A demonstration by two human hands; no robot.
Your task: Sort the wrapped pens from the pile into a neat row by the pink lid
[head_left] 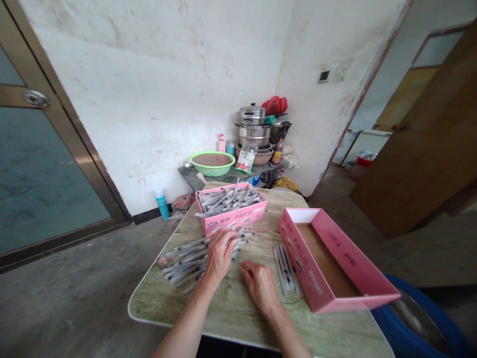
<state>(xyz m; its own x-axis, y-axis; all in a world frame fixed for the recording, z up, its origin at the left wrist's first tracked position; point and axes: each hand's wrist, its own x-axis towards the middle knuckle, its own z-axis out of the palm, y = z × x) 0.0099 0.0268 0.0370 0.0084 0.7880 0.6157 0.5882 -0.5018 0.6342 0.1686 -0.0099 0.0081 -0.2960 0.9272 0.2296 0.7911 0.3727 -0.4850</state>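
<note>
My left hand (219,254) reaches over a loose pile of slim pens (186,263) with whitish, see-through barrels and dark tips. Its fingers are bent down and closed onto a pen at the pile's right side, partly hidden by the hand. My right hand (260,284) rests on the table, fingers curled in; whatever they may hold is hidden. To its right lies a small row of pens (286,271). Just beyond my left hand stands a pink box (234,217) heaped with more pens. A second pink box (316,278), with a bare brown bottom, sits at the right.
The table (164,303) has a wood-like top. Behind it, a low dark stand holds a green basin (212,170), stacked steel pots (253,132) and bottles. A blue tub (417,318) stands at lower right, and a blue spray can (161,205) on the floor.
</note>
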